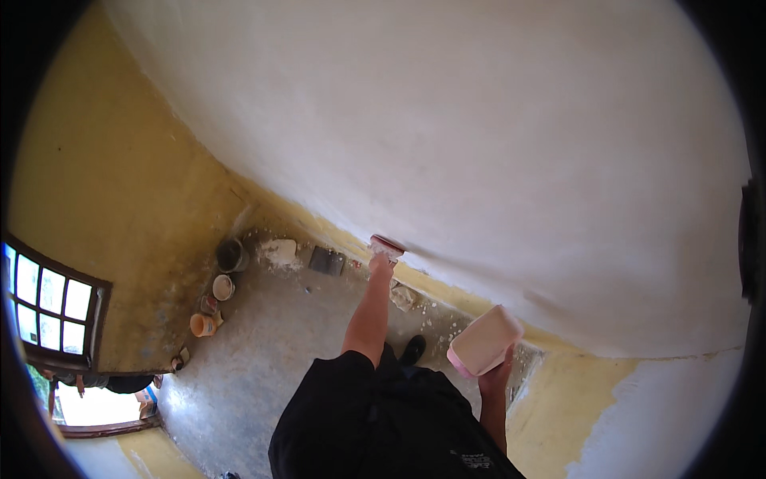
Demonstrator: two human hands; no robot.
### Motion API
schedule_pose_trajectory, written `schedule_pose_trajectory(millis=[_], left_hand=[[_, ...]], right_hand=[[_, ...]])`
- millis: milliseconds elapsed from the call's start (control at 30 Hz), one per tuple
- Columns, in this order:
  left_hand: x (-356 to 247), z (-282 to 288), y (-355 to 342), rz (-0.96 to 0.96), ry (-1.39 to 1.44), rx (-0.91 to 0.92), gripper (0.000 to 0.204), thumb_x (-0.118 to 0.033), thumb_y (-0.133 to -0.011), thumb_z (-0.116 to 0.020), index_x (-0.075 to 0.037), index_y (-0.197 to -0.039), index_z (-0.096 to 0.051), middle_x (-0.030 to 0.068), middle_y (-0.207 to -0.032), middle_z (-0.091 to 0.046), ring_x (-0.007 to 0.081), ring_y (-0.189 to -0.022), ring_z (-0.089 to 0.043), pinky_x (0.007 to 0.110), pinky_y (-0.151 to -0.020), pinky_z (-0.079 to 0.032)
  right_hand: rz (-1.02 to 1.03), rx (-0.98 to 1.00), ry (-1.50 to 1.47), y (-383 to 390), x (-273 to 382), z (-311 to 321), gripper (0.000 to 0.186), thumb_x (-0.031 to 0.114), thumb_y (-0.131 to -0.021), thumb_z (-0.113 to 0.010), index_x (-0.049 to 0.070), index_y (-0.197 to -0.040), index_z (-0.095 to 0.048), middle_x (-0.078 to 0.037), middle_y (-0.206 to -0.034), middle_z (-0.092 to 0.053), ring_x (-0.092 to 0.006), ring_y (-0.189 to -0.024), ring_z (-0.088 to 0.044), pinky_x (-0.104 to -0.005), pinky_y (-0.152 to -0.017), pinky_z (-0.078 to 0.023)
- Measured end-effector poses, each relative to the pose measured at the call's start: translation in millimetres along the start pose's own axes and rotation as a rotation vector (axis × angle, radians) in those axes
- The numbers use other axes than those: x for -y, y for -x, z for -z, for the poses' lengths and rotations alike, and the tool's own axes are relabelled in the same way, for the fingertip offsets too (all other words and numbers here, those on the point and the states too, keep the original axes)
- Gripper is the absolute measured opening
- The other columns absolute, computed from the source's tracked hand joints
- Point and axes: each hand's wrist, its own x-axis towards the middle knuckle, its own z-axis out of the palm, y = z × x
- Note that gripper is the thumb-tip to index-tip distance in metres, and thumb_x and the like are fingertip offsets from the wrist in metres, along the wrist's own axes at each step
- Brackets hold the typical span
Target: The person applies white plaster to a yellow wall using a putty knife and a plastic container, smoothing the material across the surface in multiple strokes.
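My left hand (pixel 381 262) is closed around a wide putty spreader (pixel 388 245) with a reddish edge and white smears. Its edge lies against the lower part of the white-coated wall (pixel 479 160), just above a bare yellow strip. At the right, my right hand (pixel 496 377) grips a pale pink rectangular tub (pixel 485 342) by its lower side, tilted close to the same wall. I cannot make out what is inside the tub.
A dark bucket (pixel 231 255), a white bucket (pixel 223 287) and an orange bucket (pixel 203 325) stand along the yellow wall (pixel 120 160). White powder (pixel 279 252) and a grey board (pixel 326 261) lie on the concrete floor (pixel 271 343). A paned window (pixel 52 303) is at the left.
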Motion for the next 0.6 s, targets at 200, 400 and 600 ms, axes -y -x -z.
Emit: schedule_pose_trajectory(millis=[200, 400, 600], left_hand=[[-90, 40, 34, 0.298, 1.448, -0.364, 0.017, -0.005, -0.085, -0.057, 0.001, -0.098, -0.067, 0.0061, -0.082, -0.062, 0.0163, -0.072, -0.059, 0.03, -0.06, -0.046], [-233, 128, 168, -0.161, 1.086, -0.438, 0.019, -0.007, -0.096, -0.051, 0.008, -0.096, -0.061, -0.0004, -0.064, -0.051, 0.0079, -0.059, -0.038, 0.028, -0.051, -0.034], [-338, 199, 285, -0.35, 1.118, -0.189, 0.028, -0.013, -0.097, -0.05, 0.005, -0.116, -0.058, 0.0149, -0.066, -0.057, 0.0093, -0.062, -0.046, 0.031, -0.057, -0.043]], right_hand=[[-0.022, 0.044, -0.062, -2, -6, 2, 0.06, 0.045, -0.098, -0.049, 0.008, -0.143, -0.034, -0.011, -0.139, -0.046, -0.0292, -0.127, -0.047, -0.0467, -0.106, -0.04], [-0.047, 0.03, -0.055, -7, -10, 7, 0.06, 0.044, -0.098, -0.048, 0.008, -0.143, -0.033, -0.012, -0.139, -0.046, -0.0292, -0.128, -0.046, -0.0457, -0.108, -0.038], [-0.053, 0.105, -0.062, -28, -19, 19, 0.058, 0.042, -0.101, -0.043, 0.008, -0.146, -0.03, -0.011, -0.141, -0.044, -0.029, -0.129, -0.044, -0.0438, -0.11, -0.035]])
